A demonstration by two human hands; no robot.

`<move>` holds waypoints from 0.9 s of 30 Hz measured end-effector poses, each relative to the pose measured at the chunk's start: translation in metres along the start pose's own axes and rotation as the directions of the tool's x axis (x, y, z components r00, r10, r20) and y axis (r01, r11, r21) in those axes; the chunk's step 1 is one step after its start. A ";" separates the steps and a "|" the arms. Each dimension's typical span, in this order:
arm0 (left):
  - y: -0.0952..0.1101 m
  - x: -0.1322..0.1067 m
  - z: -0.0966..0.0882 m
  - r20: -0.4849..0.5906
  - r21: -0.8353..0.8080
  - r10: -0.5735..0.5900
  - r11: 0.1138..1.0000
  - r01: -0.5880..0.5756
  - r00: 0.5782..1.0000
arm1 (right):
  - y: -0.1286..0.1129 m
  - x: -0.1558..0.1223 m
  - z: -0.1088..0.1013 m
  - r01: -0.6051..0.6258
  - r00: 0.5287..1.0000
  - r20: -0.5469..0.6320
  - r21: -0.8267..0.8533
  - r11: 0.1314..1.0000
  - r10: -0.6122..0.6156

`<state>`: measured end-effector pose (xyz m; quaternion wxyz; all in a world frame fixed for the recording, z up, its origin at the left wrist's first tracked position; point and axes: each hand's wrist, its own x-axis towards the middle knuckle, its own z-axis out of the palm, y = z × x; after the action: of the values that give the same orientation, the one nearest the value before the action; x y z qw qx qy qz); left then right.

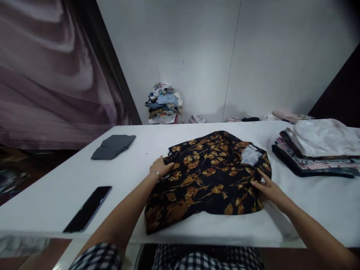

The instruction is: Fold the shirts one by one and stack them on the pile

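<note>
A black shirt (208,180) with an orange and yellow floral print lies spread on the white table in front of me. Its neck opening faces right, with a pale white patch (251,155) showing inside. My left hand (161,167) is closed on the shirt's left edge, thumb on top and the other fingers partly hidden by cloth. At the right side, below the neck opening, my right hand (268,188) pinches the fabric between thumb and fingers.
Folded clothes (323,150) are stacked at the table's right, a white one on top. A grey folded cloth (113,146) and a black phone (88,209) lie on the left. Behind the table (157,135), a tall clothes pile (164,103) stands against the wall.
</note>
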<state>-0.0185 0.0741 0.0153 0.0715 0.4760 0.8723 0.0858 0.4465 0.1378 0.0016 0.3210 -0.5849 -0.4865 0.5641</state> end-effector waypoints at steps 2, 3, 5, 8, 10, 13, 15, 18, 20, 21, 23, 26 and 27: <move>0.015 0.009 0.008 0.020 0.041 -0.012 0.999 0.011 1.000 | -0.002 -0.004 0.010 -0.029 0.999 0.039 0.033 0.999 0.028; 0.021 0.014 0.011 0.036 0.057 0.003 0.998 -0.005 0.999 | -0.002 -0.007 0.014 -0.036 0.997 0.066 0.060 0.998 0.032; 0.031 0.023 0.012 0.066 0.069 0.049 0.996 -0.054 0.997 | 0.001 -0.012 0.016 -0.037 0.992 0.122 0.121 0.992 0.022; 0.038 0.046 -0.009 0.040 0.072 0.094 0.993 -0.097 0.995 | 0.008 -0.020 0.018 -0.056 0.990 0.137 0.153 0.987 0.035; 0.037 0.071 -0.037 -0.045 0.081 0.084 0.993 -0.080 0.995 | 0.011 -0.023 0.022 -0.054 0.992 0.120 0.181 0.982 0.033; 0.034 0.111 -0.080 -0.238 0.043 -0.018 0.999 0.030 0.971 | 0.010 -0.024 0.035 -0.024 0.994 0.108 0.245 0.969 -0.002; 0.032 0.125 -0.095 -0.277 0.005 -0.077 0.997 0.081 0.958 | 0.007 -0.024 0.046 -0.015 0.994 0.109 0.275 0.961 -0.016; 0.035 0.112 -0.087 -0.312 0.051 0.044 0.998 -0.029 0.949 | 0.006 -0.027 0.058 -0.005 0.991 0.129 0.287 0.958 -0.033; 0.037 0.081 -0.065 -0.284 0.093 0.258 0.966 -0.242 0.923 | 0.010 -0.031 0.061 0.046 0.992 0.106 0.239 0.970 -0.073; 0.037 0.061 -0.052 -0.237 0.088 0.375 0.927 -0.365 0.896 | 0.014 -0.033 0.060 0.084 0.990 0.091 0.204 0.975 -0.105; 0.033 0.018 -0.024 -0.169 0.056 0.519 0.854 -0.518 0.838 | 0.023 -0.037 0.057 0.164 0.981 0.084 0.129 0.978 -0.175; 0.020 -0.037 0.007 -0.109 0.035 0.608 0.793 -0.608 0.786 | 0.030 -0.041 0.055 0.265 0.958 0.107 0.034 0.964 -0.267; 0.014 -0.048 0.013 -0.107 0.045 0.609 0.793 -0.608 0.786 | 0.029 -0.041 0.056 0.302 0.948 0.106 0.014 0.953 -0.301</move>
<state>0.0220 0.0421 0.0076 -0.0126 0.7259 0.6755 0.1285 0.4029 0.0805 -0.0193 0.3763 -0.4730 -0.5872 0.5384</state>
